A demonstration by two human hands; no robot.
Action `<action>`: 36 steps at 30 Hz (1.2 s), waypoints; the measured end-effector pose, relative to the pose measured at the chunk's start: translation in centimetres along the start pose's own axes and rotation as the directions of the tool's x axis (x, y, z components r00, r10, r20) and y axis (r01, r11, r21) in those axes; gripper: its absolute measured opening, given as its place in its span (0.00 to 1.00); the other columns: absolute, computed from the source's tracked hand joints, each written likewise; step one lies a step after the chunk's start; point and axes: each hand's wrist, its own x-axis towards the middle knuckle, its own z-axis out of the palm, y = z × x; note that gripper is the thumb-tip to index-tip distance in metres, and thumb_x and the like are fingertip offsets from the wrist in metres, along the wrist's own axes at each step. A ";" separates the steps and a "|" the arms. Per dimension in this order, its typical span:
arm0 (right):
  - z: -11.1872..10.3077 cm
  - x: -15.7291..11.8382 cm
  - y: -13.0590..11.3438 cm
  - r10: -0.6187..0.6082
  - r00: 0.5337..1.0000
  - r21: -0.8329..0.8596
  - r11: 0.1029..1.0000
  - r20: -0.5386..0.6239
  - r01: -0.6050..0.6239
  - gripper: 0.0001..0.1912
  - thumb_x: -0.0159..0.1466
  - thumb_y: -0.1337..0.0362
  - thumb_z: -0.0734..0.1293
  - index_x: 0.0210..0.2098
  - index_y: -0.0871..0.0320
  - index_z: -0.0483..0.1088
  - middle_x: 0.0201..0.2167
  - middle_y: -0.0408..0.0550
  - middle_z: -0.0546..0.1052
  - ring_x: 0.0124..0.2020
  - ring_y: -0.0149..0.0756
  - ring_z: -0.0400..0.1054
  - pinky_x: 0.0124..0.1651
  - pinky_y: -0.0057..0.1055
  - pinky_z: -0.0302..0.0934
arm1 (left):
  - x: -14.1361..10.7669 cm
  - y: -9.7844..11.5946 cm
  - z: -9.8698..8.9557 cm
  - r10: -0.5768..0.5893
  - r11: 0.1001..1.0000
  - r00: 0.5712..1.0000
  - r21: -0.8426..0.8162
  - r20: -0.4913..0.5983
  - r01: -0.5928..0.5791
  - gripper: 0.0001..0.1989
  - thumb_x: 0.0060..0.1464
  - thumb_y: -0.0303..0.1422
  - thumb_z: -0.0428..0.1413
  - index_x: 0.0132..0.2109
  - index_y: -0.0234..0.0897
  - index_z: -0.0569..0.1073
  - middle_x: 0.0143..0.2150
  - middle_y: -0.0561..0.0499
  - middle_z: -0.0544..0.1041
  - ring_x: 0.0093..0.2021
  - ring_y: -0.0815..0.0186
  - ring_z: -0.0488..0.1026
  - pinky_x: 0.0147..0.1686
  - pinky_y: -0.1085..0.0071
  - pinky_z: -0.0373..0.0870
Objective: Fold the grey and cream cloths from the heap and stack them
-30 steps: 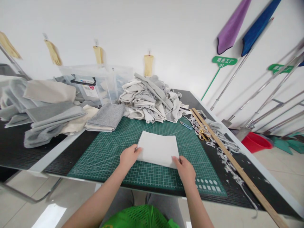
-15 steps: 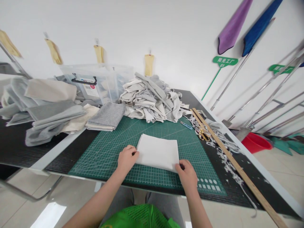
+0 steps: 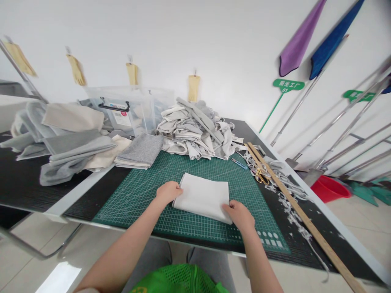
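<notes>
on the cutting mat [image 3: 137,195] our left hand [image 3: 169,192] and right hand [image 3: 241,215] pinch the white cloth [image 3: 201,195] by its sides. it and the grey stack [image 3: 142,147] at the mat's far left look folded — the heap [image 3: 198,131] behind the mat seems yet unsorted. beyond the mat's far right, a green sign [image 3: 288,85] reads "阳光工厂 01".

The left forearm [image 3: 131,246] extends forward and inward; the right forearm [image 3: 260,258] mirrors it at a steeper angle. The left hand [image 3: 167,192] is positioned slightly farther forward than the right hand [image 3: 242,216]. Both hands are apart, with thumbs [image 3: 226,208] directed inward and fingers [image 3: 175,184] curled.
</notes>
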 end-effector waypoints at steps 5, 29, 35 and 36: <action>0.2 0.2 0.0 -0.005 1.000 -0.030 1.000 0.009 0.005 0.14 0.51 0.54 0.56 0.17 0.55 0.63 0.21 0.44 0.70 0.25 0.35 0.64 0.22 0.27 0.47 | -0.2 0.3 0.4 -0.003 0.998 0.999 0.058 -0.034 0.005 0.10 0.42 0.36 0.47 0.28 0.40 0.72 0.32 0.49 0.74 0.33 0.63 0.69 0.28 0.72 0.61; 3.1 -0.4 3.0 -0.350 0.884 0.225 0.876 -0.310 0.426 0.25 0.60 0.56 0.48 0.56 0.54 0.44 0.54 0.49 0.56 0.54 0.37 0.50 0.53 0.43 0.43 | -5.7 4.1 4.7 0.724 0.640 0.689 0.347 0.026 -0.686 0.25 0.48 0.40 0.49 0.54 0.49 0.53 0.56 0.46 0.55 0.53 0.55 0.53 0.47 0.57 0.52; 2.7 -2.4 1.8 -0.606 0.786 -0.187 0.791 -0.119 0.582 0.29 0.56 0.51 0.54 0.55 0.44 0.43 0.57 0.41 0.48 0.56 0.40 0.43 0.53 0.48 0.40 | -6.5 3.4 4.6 0.714 0.647 0.696 0.311 0.071 -0.696 0.32 0.45 0.51 0.43 0.56 0.47 0.48 0.59 0.46 0.45 0.57 0.52 0.43 0.49 0.49 0.41; 2.6 -2.6 1.7 -0.612 0.787 -0.220 0.780 -0.075 0.586 0.30 0.55 0.50 0.54 0.55 0.44 0.43 0.57 0.41 0.50 0.56 0.40 0.43 0.53 0.48 0.40 | -6.6 3.0 4.6 0.711 0.652 0.701 0.313 0.063 -0.690 0.31 0.47 0.49 0.42 0.57 0.46 0.47 0.60 0.46 0.45 0.57 0.53 0.42 0.50 0.49 0.40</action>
